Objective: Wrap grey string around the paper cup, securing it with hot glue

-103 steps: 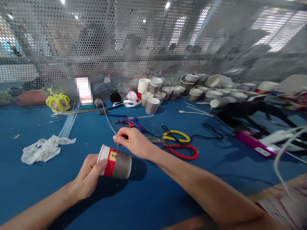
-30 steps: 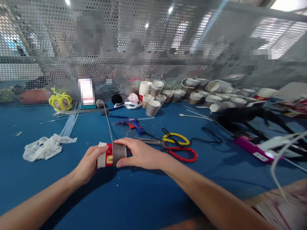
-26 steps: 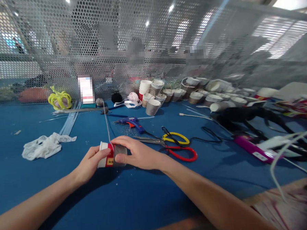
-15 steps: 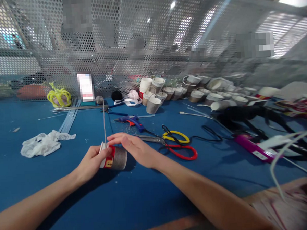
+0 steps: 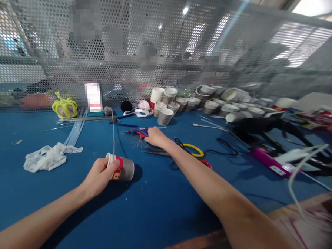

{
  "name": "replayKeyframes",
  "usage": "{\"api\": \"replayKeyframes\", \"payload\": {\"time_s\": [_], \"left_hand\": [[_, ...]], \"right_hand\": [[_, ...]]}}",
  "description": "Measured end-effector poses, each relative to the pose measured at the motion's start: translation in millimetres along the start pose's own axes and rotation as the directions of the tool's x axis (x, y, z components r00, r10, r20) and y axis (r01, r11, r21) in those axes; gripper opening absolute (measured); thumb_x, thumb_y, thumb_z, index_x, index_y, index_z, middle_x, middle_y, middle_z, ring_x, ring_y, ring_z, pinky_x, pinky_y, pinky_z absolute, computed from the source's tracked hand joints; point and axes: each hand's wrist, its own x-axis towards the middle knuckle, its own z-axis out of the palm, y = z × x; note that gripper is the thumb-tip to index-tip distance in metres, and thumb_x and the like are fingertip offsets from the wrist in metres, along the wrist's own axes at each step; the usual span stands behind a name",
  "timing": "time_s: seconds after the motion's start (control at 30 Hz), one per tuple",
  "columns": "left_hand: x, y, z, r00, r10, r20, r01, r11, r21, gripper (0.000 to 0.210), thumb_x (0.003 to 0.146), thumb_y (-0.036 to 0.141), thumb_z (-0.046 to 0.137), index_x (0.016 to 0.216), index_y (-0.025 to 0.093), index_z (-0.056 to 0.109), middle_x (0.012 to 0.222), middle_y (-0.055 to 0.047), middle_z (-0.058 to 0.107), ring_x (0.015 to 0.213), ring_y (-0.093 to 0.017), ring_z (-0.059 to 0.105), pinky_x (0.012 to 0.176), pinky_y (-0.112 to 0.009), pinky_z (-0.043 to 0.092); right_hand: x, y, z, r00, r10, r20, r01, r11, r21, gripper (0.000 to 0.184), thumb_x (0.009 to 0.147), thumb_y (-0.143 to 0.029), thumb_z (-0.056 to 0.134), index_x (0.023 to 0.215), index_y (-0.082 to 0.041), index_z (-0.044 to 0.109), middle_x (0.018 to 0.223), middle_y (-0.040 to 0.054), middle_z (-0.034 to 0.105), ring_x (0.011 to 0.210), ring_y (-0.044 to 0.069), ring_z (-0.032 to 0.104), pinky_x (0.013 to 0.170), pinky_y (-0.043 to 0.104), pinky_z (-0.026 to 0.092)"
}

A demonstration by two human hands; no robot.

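Observation:
My left hand grips a paper cup lying on its side, thumb over its red printed band. Grey cord covers the lower part of the cup, and a strand of this cord runs from its rim up to a small grey yarn ball. Farther back, my right hand is closed around the handle of a blue glue gun with an orange trigger; its nozzle points left. Scissors with yellow and red handles lie partly behind my right forearm.
Cord-wrapped cups stand in a cluster at the back, with more to the right. A crumpled white lace and clear glue sticks lie left. On the right are a purple power strip and cables. A perforated metal screen borders the table.
My right hand has left the cup, moved up and right, and taken hold of the glue gun. My left hand still holds the cup in nearly the same place.

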Motion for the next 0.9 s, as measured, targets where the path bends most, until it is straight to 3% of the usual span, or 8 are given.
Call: {"api": "replayKeyframes", "payload": {"time_s": [0.13,0.27,0.33,0.43,0.63,0.77,0.9], "left_hand": [[1.7,-0.9,-0.8,1.000,-0.004,-0.010,0.004,1.000,-0.024,0.034,0.072,0.038,0.042,0.058,0.010,0.055,0.049,0.001,0.048,0.046,-0.010,0.040,0.045,-0.020,0.032],[2.9,-2.1,-1.6,1.000,-0.025,-0.003,0.025,0.998,-0.056,0.036,0.073,0.039,0.040,0.058,0.010,0.055,0.051,0.000,0.050,0.047,-0.011,0.043,0.048,-0.022,0.034],[2.9,-1.9,-1.6,0.999,-0.041,-0.004,0.040,0.997,-0.070,0.038,0.073,0.040,0.039,0.057,0.010,0.054,0.050,0.000,0.050,0.047,-0.011,0.042,0.048,-0.022,0.033],[3.0,-1.5,-1.5,0.998,-0.057,-0.031,0.055,0.996,-0.071,0.039,0.073,0.042,0.039,0.059,0.009,0.056,0.047,0.001,0.048,0.044,-0.010,0.040,0.045,-0.021,0.031],[6.2,-1.9,-6.3,0.998,-0.019,-0.054,0.013,0.995,-0.097,0.040,0.073,0.043,0.040,0.058,0.010,0.056,0.047,0.001,0.049,0.043,-0.009,0.040,0.044,-0.019,0.031],[8.2,-2.3,-9.5,0.995,-0.019,-0.096,0.013,0.998,-0.059,0.042,0.073,0.044,0.039,0.055,0.010,0.056,0.043,0.002,0.046,0.041,-0.009,0.037,0.041,-0.018,0.028],[7.8,-3.2,-9.5,0.998,-0.021,-0.051,0.018,0.998,-0.054,0.041,0.074,0.042,0.038,0.060,0.010,0.058,0.050,0.001,0.052,0.047,-0.011,0.042,0.047,-0.020,0.033]], "right_hand": [[-5.8,-3.8,-5.7,0.999,-0.012,-0.051,0.016,0.996,0.085,0.029,0.075,-0.024,0.050,0.101,-0.010,0.047,0.097,0.0106,0.052,0.084,0.018,0.052,0.071,0.034,0.042],[-34.8,-8.0,-25.3,0.986,-0.120,-0.113,0.145,0.960,0.240,0.035,0.071,-0.023,0.050,0.104,-0.012,0.042,0.094,0.0093,0.055,0.079,0.015,0.054,0.067,0.026,0.043],[-55.4,-12.0,-33.3,0.981,-0.182,-0.069,0.195,0.926,0.324,0.026,0.072,-0.030,0.048,0.090,-0.012,0.048,0.076,0.0054,0.058,0.066,0.012,0.054,0.059,0.022,0.044],[-85.6,-19.4,-38.1,0.971,-0.237,0.046,0.172,0.813,0.557,0.020,0.070,-0.032,0.050,0.075,-0.012,0.050,0.059,0.0017,0.054,0.049,0.008,0.049,0.048,0.021,0.042],[-116.9,-25.0,-33.4,0.918,-0.369,0.147,0.220,0.781,0.584,0.015,0.073,-0.022,0.044,0.080,-0.014,0.054,0.051,-0.0026,0.048,0.043,0.007,0.046,0.043,0.018,0.040],[-122.2,-23.0,-31.7,0.930,-0.316,0.187,0.175,0.830,0.530,0.018,0.073,-0.029,0.046,0.070,-0.014,0.054,0.044,-0.0044,0.044,0.038,0.006,0.043,0.039,0.018,0.039],[-127.2,-26.0,-30.3,0.940,-0.278,0.197,0.158,0.867,0.472,0.023,0.072,-0.036,0.047,0.065,-0.015,0.053,0.042,-0.0042,0.044,0.036,0.007,0.043,0.037,0.018,0.037]]}}
